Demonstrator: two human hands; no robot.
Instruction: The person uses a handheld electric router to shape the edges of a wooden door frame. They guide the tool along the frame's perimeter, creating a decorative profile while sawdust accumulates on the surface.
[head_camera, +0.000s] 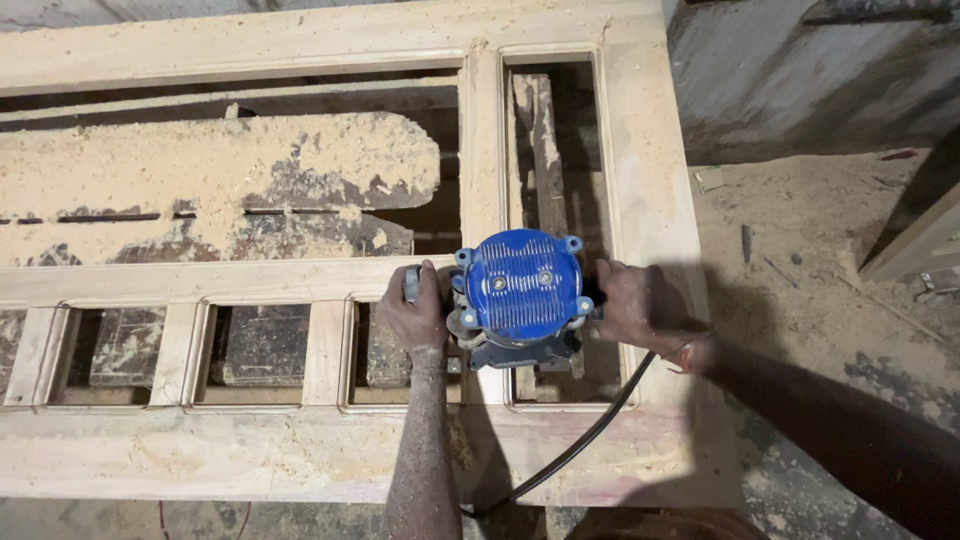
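A: Where is this?

B: In the head view, a workshop with a sawdust-strewn floor (820, 230) and a rough grey wall (790, 70). A pale wooden door frame (650, 200) lies flat across a dust-caked workbench (200, 170).

A: And the hands?

B: Both grip a blue router (520, 295) standing upright on the frame where the cross rail meets an upright stile. The left hand (415, 315) has its fingers wrapped tight round the near side handle; the right hand (630, 305) is closed round the far handle. A black cord (590, 430) trails back toward the person.

A: How should it be handled?

B: I'd judge: base flat on the wood, even pressure from both hands, cord clear of the cutter.

A: Any containers?

B: None. Only the frame's open panel gaps (265, 345), showing dark bench and sawdust beneath.
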